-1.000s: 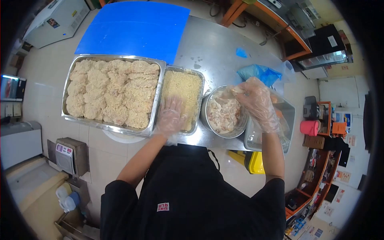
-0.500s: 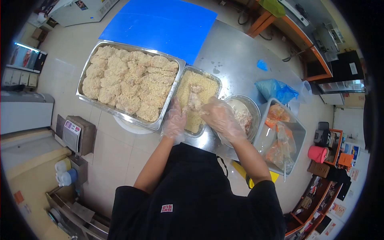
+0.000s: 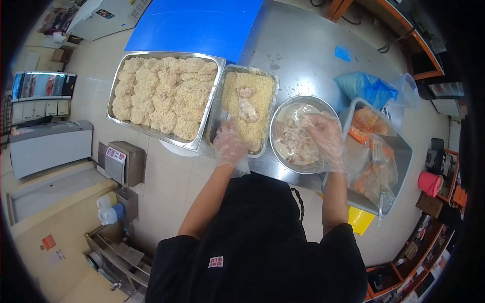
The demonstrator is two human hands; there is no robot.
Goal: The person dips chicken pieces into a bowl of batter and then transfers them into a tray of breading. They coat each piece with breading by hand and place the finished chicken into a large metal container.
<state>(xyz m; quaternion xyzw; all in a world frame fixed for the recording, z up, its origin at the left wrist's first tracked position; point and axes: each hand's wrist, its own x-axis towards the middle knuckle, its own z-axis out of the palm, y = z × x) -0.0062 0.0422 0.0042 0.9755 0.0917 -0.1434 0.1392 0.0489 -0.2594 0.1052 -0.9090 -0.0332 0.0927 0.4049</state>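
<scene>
My left hand [image 3: 230, 144], in a clear plastic glove, rests at the lower left part of the small metal tray of crumbs [image 3: 260, 86]. Its fingers lie on the crumbs, just below a piece of raw meat [image 3: 246, 106] that is partly bare of crumbs. My right hand [image 3: 326, 136], also gloved, is over the round metal bowl [image 3: 288, 103], its fingers bent at the milky liquid with meat pieces [image 3: 298, 146]. Whether those fingers grip a piece cannot be made out. Left of the crumbs stands a large metal tray [image 3: 220, 65] full of crumb-coated pieces [image 3: 166, 96].
A grey bin [image 3: 406, 151] with bagged orange-tinted meat [image 3: 374, 156] and a utensil adjoins the bowl on the right. Behind it lie a blue plastic bag [image 3: 366, 88] and a clear container [image 3: 405, 93]. A blue board [image 3: 197, 28] lies behind the large tray.
My right hand has moved right, from the meat in the crumb tray to the bowl. The meat piece stays on the crumbs. My left hand remains at that tray. The camera view has shifted.
</scene>
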